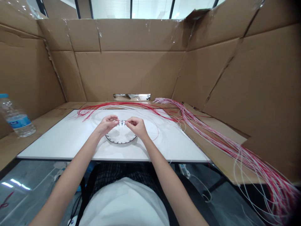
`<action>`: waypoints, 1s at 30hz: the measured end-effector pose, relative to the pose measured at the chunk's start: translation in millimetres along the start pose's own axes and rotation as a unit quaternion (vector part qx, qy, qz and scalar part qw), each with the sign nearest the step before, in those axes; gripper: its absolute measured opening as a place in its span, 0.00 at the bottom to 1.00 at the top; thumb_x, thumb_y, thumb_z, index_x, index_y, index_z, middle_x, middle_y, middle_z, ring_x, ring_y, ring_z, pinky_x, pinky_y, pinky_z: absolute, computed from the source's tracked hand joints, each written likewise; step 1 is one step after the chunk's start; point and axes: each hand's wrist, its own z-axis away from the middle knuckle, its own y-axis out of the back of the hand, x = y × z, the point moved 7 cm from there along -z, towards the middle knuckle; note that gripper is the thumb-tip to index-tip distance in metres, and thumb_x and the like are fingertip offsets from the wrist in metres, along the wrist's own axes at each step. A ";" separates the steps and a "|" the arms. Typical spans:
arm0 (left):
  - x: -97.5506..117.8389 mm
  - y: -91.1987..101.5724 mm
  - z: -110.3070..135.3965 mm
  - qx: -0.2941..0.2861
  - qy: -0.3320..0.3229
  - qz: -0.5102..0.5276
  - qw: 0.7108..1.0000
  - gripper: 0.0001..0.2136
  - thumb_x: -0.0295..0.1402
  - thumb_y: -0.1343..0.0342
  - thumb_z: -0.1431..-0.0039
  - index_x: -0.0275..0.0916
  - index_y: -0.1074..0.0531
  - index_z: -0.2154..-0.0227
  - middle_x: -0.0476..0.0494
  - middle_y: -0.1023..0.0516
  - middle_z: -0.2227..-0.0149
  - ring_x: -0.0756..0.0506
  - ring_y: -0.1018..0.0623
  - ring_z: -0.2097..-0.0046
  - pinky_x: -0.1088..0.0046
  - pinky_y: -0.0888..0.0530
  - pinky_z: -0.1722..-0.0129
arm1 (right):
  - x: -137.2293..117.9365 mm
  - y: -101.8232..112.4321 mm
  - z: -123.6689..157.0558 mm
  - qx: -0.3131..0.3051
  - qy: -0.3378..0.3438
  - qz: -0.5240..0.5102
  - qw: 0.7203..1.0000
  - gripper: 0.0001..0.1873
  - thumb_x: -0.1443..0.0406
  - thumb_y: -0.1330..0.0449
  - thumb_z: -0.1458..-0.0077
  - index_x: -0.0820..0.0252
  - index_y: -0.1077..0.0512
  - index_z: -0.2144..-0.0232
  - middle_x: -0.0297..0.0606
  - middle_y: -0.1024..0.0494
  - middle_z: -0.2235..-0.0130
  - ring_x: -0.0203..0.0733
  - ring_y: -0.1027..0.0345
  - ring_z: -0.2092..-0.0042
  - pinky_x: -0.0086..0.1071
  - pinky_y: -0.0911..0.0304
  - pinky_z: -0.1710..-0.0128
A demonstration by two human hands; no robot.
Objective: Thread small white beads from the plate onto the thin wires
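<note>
My left hand [107, 124] and my right hand [136, 125] meet over a small round plate [121, 139] with a dark rim on the white board [58, 141]. Both hands are closed in a pinch, fingertips nearly touching, holding a small dark-and-clear piece [121, 121] between them; it is too small to name. Thin white wire loops [155, 125] lie on the board around the plate. A bundle of red wires [113, 105] curves along the far edge of the board.
A long bundle of red and white wires [235, 150] trails off to the right over the cardboard [211, 141]. Cardboard walls [131, 72] enclose the desk. A water bottle [16, 117] lies at the left. A white cable [199, 185] hangs under the desk.
</note>
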 end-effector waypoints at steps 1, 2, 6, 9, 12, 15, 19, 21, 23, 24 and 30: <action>-0.3 0.2 -0.3 0.000 0.000 0.000 1.000 0.16 0.23 0.30 0.70 0.35 0.25 0.72 0.49 0.22 0.75 0.52 0.22 0.71 0.78 0.28 0.67 | 0.2 0.0 0.0 0.000 0.000 0.000 1.000 0.08 0.62 0.40 0.55 0.61 0.27 0.79 0.35 0.28 0.77 0.33 0.42 0.76 0.27 0.47 0.78; -0.5 0.3 -0.5 -0.001 0.000 0.000 1.000 0.16 0.23 0.30 0.70 0.35 0.24 0.72 0.49 0.22 0.75 0.52 0.22 0.71 0.78 0.28 0.67 | 0.2 0.0 -0.1 0.000 0.000 -0.001 1.000 0.08 0.62 0.40 0.55 0.61 0.27 0.79 0.35 0.28 0.77 0.33 0.42 0.77 0.27 0.47 0.78; -0.4 0.4 -1.0 -0.001 -0.001 0.001 1.000 0.16 0.23 0.30 0.70 0.35 0.24 0.72 0.49 0.22 0.75 0.51 0.22 0.71 0.78 0.27 0.67 | -0.9 0.0 0.0 -0.002 0.001 -0.002 1.000 0.09 0.61 0.40 0.55 0.61 0.27 0.79 0.36 0.27 0.76 0.33 0.41 0.76 0.27 0.47 0.78; -0.4 0.7 -1.1 0.000 0.000 0.001 1.000 0.16 0.23 0.30 0.70 0.35 0.25 0.72 0.49 0.22 0.75 0.51 0.22 0.70 0.78 0.27 0.67 | -2.5 0.1 0.2 -0.004 0.001 0.000 1.000 0.09 0.61 0.40 0.55 0.61 0.27 0.79 0.35 0.27 0.76 0.33 0.42 0.77 0.27 0.47 0.78; -0.8 0.8 -1.0 0.001 0.002 0.001 1.000 0.16 0.23 0.30 0.70 0.35 0.25 0.72 0.49 0.22 0.74 0.51 0.22 0.70 0.78 0.27 0.65 | -3.9 0.4 0.3 -0.004 0.003 0.002 1.000 0.09 0.61 0.40 0.55 0.61 0.27 0.79 0.35 0.27 0.77 0.33 0.42 0.77 0.27 0.47 0.78; -0.9 0.7 -0.9 0.002 0.002 0.004 1.000 0.16 0.23 0.30 0.70 0.35 0.25 0.72 0.49 0.21 0.75 0.51 0.21 0.70 0.78 0.27 0.65 | -4.8 0.6 0.2 -0.003 0.006 0.004 1.000 0.09 0.61 0.40 0.55 0.62 0.27 0.79 0.35 0.27 0.77 0.33 0.42 0.77 0.28 0.47 0.77; -0.6 0.2 -0.8 0.005 0.000 0.010 1.000 0.16 0.22 0.30 0.71 0.34 0.24 0.73 0.49 0.21 0.75 0.51 0.21 0.71 0.79 0.26 0.68 | -5.7 0.7 0.2 -0.003 0.009 0.005 1.000 0.08 0.62 0.40 0.55 0.62 0.27 0.79 0.36 0.27 0.77 0.33 0.42 0.76 0.27 0.47 0.77; -0.5 -0.1 -0.8 0.006 -0.001 0.013 1.000 0.16 0.22 0.30 0.71 0.34 0.24 0.73 0.48 0.21 0.75 0.51 0.21 0.71 0.80 0.26 0.68 | -6.1 0.8 0.2 -0.003 0.011 0.005 1.000 0.08 0.63 0.40 0.55 0.62 0.27 0.79 0.35 0.28 0.77 0.32 0.42 0.76 0.27 0.47 0.77; -0.5 -0.2 -0.9 0.006 -0.002 0.016 1.000 0.16 0.22 0.30 0.72 0.34 0.24 0.73 0.48 0.21 0.75 0.51 0.21 0.71 0.80 0.26 0.68 | -6.3 0.8 0.2 -0.003 0.014 0.003 1.000 0.08 0.63 0.40 0.55 0.63 0.27 0.79 0.35 0.28 0.77 0.32 0.42 0.77 0.27 0.47 0.77; -0.6 -0.1 -1.0 0.006 -0.001 0.017 1.000 0.16 0.22 0.30 0.72 0.34 0.24 0.73 0.49 0.21 0.75 0.51 0.21 0.71 0.80 0.26 0.68 | -6.4 0.8 0.3 -0.003 0.017 0.003 1.000 0.08 0.64 0.40 0.55 0.63 0.27 0.79 0.35 0.28 0.77 0.32 0.43 0.77 0.27 0.48 0.77; -1.8 1.1 -1.7 0.006 0.002 0.020 1.000 0.16 0.22 0.30 0.71 0.34 0.24 0.73 0.48 0.20 0.75 0.51 0.21 0.71 0.80 0.26 0.68 | -6.2 0.8 0.5 -0.002 0.024 0.001 1.000 0.07 0.64 0.40 0.55 0.63 0.27 0.79 0.34 0.29 0.78 0.32 0.44 0.77 0.27 0.48 0.77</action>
